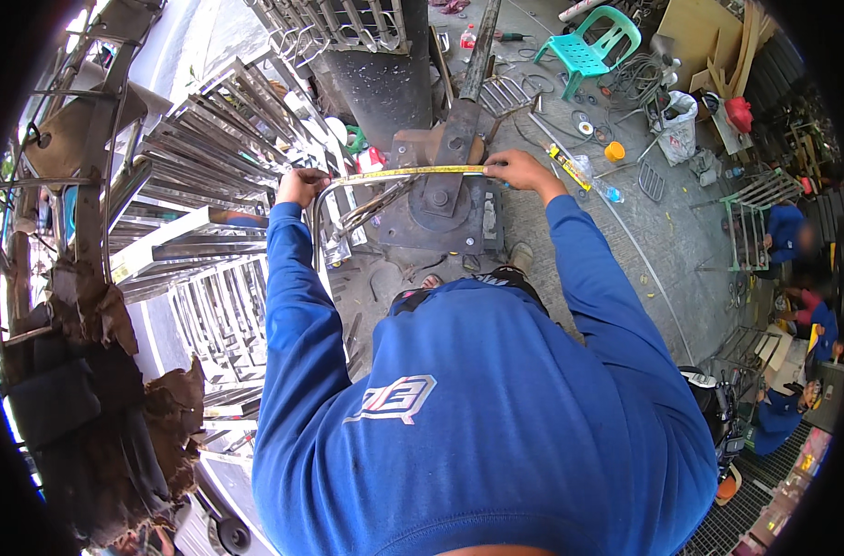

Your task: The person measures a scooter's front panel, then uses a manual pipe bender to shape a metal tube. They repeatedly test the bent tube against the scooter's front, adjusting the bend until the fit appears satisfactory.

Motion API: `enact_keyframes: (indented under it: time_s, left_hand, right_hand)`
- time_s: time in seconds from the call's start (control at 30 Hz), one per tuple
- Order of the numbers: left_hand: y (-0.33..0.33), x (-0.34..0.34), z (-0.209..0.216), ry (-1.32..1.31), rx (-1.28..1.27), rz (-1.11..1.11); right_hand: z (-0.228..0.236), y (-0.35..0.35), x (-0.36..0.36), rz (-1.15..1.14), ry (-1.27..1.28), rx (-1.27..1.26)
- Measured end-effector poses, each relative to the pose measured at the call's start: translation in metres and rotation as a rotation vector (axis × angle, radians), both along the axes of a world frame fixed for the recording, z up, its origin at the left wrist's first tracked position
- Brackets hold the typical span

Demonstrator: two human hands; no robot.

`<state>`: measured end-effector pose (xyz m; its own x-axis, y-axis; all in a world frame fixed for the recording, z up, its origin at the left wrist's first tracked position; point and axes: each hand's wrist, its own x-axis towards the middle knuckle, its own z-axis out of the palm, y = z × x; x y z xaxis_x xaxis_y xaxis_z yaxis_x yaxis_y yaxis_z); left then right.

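Yellow tape (412, 172) — crosswise (left to right).

Yellow tape measure (412, 172) between hands (526, 173)

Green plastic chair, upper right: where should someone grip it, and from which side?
The best hold is probably the curved top rail of its backrest, reached from above and behind, at the picture's right. The chair stands upright with its seat toward the picture's left, and openings in the backrest should let fingers wrap around the rail.
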<state>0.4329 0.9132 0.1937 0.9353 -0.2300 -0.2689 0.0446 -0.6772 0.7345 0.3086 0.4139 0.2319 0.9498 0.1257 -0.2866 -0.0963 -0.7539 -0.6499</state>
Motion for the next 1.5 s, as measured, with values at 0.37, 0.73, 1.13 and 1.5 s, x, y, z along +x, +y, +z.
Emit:
enact_keyframes:
  time_s: [0.37, 0.73, 1.13, 1.5]
  left_hand:
    - [0.004, 0.004, -0.011, 0.015, -0.105, 0.009]
    - [0.005, 0.0, -0.009, -0.031, -0.028, -0.008]
    - [0.0, -0.009, -0.001, -0.097, 0.064, 0.018]
    - [-0.112, -0.078, 0.142, -0.431, -0.191, -0.166]
  right_hand:
    - [-0.003, -0.001, 0.0, 0.017, -0.017, 0.006]
    - [-0.001, 0.0, 0.0, 0.013, 0.015, -0.013]
    - [0.003, -0.004, 0.002, 0.067, 0.02, 0.032]
    - [0.067, -0.019, -0.029, 0.163, 0.118, 0.37]
